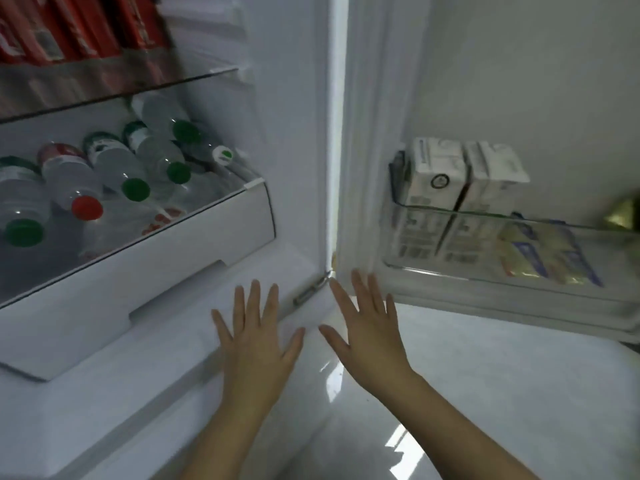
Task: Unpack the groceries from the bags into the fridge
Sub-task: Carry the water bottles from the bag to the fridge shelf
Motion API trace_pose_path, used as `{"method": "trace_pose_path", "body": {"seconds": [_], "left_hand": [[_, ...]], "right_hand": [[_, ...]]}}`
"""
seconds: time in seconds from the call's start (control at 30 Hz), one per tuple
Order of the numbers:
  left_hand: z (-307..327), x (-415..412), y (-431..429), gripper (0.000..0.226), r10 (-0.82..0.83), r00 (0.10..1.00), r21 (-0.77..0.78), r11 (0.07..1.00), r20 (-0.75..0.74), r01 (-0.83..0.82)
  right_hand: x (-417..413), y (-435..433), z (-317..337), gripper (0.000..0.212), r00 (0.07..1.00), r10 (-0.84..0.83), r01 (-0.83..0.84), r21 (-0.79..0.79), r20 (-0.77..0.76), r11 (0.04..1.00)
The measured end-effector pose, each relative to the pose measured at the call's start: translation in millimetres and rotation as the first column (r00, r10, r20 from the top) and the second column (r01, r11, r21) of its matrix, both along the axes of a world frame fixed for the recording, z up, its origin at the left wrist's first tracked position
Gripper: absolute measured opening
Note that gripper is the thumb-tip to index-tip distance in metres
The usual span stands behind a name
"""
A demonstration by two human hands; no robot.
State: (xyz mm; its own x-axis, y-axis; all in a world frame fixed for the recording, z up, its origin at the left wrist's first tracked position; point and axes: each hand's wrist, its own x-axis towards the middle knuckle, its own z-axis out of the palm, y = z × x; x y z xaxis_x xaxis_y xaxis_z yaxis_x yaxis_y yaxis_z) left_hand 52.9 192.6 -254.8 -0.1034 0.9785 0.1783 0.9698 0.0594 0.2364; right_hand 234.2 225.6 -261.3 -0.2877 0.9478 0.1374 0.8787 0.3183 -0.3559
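Low before the open fridge (294, 133), both bare forearms reach forward from the bottom edge of the view, side by side and close together. The left hand (254, 336) is held flat, back up, its fingers straight and spread and its thumb out to the right; it grips nothing. The right hand (367, 336) mirrors it: flat, fingers fanned and tilted a little to the left, thumb pointing toward the left hand, also holding nothing. The two thumbs are near each other but apart. The right fingertips lie just below the metal hinge (311, 291) where the door (519, 81) meets the cabinet; whether either hand touches a surface cannot be told.

Groceries sit inside the fridge. A white drawer (194, 244), pulled out at the left, holds clear plastic bottles (110, 168) lying on their sides, most with green caps and one with a red cap. Above it, on a glass shelf (121, 95), stand red packs (69, 26), blurred. On the door, a clear door shelf (467, 273) carries two white cartons (436, 174) upright side by side, with a yellow and blue packet (543, 254) just to their right. A glossy pale floor (519, 393) shows beneath the right forearm.
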Motion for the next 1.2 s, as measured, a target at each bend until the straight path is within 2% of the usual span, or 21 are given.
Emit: {"method": "trace_pose_path", "body": {"seconds": [0.27, 0.43, 0.6, 0.8, 0.93, 1.2], "left_hand": [[-5, 146, -33, 0.087, -0.283, 0.956, -0.08, 0.957, -0.075, 0.277], [-12, 237, -67, 0.076, -0.413, 0.911, -0.076, 0.908, 0.006, 0.413], [-16, 330, -106, 0.074, -0.561, 0.826, -0.032, 0.826, 0.054, 0.563], [-17, 431, -161, 0.075, -0.736, 0.672, -0.029, 0.672, 0.082, 0.74], [-16, 489, -195, 0.077, -0.84, 0.538, -0.03, 0.538, 0.07, 0.843], [-26, 590, -255, 0.076, -0.952, 0.288, -0.065, 0.283, 0.105, 0.957]], "right_hand": [[139, -83, -5, 0.071, 0.942, -0.332, 0.335, -0.062, 0.052, 0.94], [228, -150, -6, 0.07, 0.842, -0.538, 0.539, -0.094, 0.032, 0.837], [306, -226, -11, 0.071, 0.718, -0.695, 0.693, -0.119, 0.031, 0.711], [385, -316, -12, 0.072, 0.519, -0.852, 0.852, -0.12, 0.063, 0.51], [423, -371, -13, 0.073, 0.342, -0.936, 0.937, -0.109, 0.087, 0.332], [480, -461, -23, 0.073, 0.042, -0.992, 0.989, -0.144, 0.119, 0.025]]}}
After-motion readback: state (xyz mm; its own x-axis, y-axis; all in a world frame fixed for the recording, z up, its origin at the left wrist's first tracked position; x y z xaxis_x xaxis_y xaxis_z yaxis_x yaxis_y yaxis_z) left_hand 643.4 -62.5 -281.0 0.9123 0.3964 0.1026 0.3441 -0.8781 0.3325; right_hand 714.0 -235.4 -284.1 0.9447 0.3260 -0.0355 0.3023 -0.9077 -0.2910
